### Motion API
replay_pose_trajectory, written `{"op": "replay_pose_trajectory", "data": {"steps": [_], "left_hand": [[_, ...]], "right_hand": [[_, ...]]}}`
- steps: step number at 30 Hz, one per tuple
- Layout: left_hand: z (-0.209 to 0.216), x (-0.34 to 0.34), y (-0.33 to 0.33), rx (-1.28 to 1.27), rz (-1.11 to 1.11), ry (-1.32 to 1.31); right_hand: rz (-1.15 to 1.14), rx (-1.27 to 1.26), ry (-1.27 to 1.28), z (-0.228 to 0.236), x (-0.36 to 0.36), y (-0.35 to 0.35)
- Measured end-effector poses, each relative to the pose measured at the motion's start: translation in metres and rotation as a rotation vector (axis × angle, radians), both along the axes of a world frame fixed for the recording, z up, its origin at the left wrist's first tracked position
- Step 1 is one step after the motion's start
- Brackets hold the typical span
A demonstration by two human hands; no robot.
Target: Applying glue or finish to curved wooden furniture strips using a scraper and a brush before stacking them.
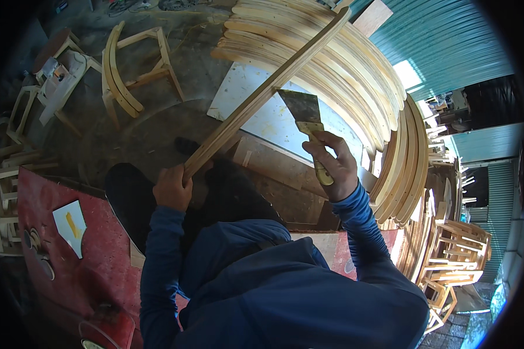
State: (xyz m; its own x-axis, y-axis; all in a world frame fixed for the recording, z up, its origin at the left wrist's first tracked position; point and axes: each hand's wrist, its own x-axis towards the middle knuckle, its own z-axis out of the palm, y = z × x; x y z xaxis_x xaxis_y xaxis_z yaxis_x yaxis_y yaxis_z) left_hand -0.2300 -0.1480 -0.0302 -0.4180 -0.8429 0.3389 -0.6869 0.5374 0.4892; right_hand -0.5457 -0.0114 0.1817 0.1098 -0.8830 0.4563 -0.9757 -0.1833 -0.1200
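Wooden strip [256, 102] in my left hand [173, 189], gripped at its near end; my right hand [336, 166] clasped the scraper [310, 126], touching or just beside the wood; light, low strokes seemed wisest; curved pieces [355, 75] lay stacked beyond.

Unfinished wooden furniture stood about a dim workshop.
A pale, angular wooden chair frame [170, 61] stood on the dark, stained floor [157, 129] at the upper left, near a reddish-brown round panel [50, 47] at the far left. Light-brown slatted wooden frames [457, 251] were piled at the lower right, with grey paving [446, 335] below them. Teal corrugated metal sheeting [451, 43] spanned the upper right.
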Motion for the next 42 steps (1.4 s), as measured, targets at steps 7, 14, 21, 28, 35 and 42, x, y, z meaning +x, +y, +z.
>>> {"op": "replay_pose_trajectory", "data": {"steps": [7,14,21,28,35,42], "left_hand": [[0.002,0.0,0.001,-0.019,0.001,0.006],[-0.001,0.001,0.0,-0.029,0.006,0.023],[0.004,0.0,0.003,-0.009,0.002,0.02],[-0.002,0.0,-0.001,0.041,-0.003,0.029],[-0.002,-0.003,-0.002,0.065,0.0,0.046],[0.001,-0.005,0.001,0.07,-0.006,0.062]], "right_hand": [[0.087,-0.019,0.097,0.002,0.006,-0.009],[0.167,0.069,0.177,0.007,-0.001,-0.041],[0.045,-0.183,0.059,0.008,-0.032,-0.076],[-0.019,-0.171,-0.02,-0.01,-0.021,-0.054],[0.157,0.026,0.031,-0.033,0.02,-0.022],[0.124,-0.063,0.003,-0.005,0.008,-0.026]]}}
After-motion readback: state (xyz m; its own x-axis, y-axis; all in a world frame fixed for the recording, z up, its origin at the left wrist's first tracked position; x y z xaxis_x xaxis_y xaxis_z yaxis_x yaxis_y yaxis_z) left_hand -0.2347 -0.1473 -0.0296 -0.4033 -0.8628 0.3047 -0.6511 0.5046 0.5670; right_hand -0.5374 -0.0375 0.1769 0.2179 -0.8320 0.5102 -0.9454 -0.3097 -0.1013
